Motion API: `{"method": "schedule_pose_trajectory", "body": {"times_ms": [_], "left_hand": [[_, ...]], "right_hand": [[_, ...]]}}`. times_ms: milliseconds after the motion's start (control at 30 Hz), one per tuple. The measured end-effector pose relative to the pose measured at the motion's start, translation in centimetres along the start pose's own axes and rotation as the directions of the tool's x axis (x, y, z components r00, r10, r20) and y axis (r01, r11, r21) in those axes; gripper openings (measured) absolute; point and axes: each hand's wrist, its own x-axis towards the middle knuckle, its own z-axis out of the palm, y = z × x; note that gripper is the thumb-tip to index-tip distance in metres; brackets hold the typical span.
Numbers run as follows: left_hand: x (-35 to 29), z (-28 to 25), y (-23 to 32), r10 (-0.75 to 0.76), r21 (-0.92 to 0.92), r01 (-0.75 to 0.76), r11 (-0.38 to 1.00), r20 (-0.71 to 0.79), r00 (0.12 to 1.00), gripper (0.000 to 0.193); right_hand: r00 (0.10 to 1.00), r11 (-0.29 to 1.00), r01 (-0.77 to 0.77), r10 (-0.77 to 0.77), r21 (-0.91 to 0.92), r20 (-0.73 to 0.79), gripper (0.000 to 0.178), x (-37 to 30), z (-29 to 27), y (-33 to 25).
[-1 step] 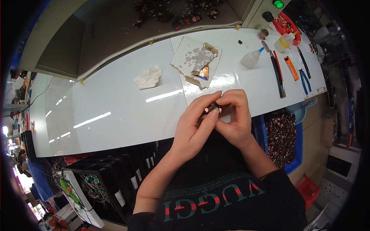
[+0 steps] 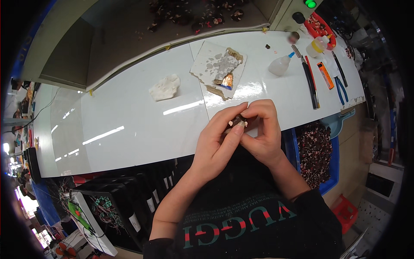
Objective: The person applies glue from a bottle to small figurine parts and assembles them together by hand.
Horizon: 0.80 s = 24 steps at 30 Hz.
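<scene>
Both hands meet over the near edge of the white worktable. Between them is a small dark brown figurine [image 2: 238, 121] with pale pink bits at its sides. My left hand [image 2: 220, 140] is closed on it, thumb pressed against its front. Curled round its other side, my right hand [image 2: 264, 134] pinches it with the fingertips. Fingers cover most of the figurine, so its full shape is hidden. Just beyond the hands lies a stained white board [image 2: 202, 64] bearing a grey, crusted block [image 2: 228, 64]. A crumpled white lump [image 2: 165, 87] rests to its left.
Right of the board stand a blue-tipped squeeze bottle [image 2: 279, 66] and a yellowish bottle [image 2: 318, 45]. Tweezers, a brush, an orange box [image 2: 325, 75] and blue-handled pliers [image 2: 340, 91] lie nearby. A blue bin [image 2: 330, 183] of small brown pieces sits below right. A cabinet [image 2: 125, 47] borders the table's far side.
</scene>
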Motion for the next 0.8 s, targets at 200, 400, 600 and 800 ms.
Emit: {"method": "schedule_pose_trajectory", "body": {"times_ms": [200, 400, 600, 800], "left_hand": [[0.3, 1.5, -0.1, -0.040, -0.061, 0.039, 0.997, -0.016, 0.999, 0.036], [0.4, 1.7, -0.3, -0.009, -0.034, 0.010, 0.999, 0.004, 1.000, 0.036], [0.1, 1.8, -0.1, -0.020, -0.034, 0.020, 0.999, 0.013, 1.000, 0.036], [-0.4, 2.4, 1.1, -0.038, -0.039, 0.038, 0.998, -0.006, 0.999, 0.035]], "right_hand": [[1.000, 0.999, -0.020, 0.020, 0.035, 0.000, 0.039, 0.3, -1.5, 0.1], [1.000, 1.000, -0.004, 0.003, 0.022, 0.016, 0.038, 0.4, -2.1, -0.1], [1.000, 1.000, 0.007, -0.007, 0.021, 0.020, 0.037, 0.3, -2.3, -0.4], [1.000, 0.999, -0.021, 0.021, 0.033, 0.001, 0.037, 0.1, -2.5, -1.7]]}}
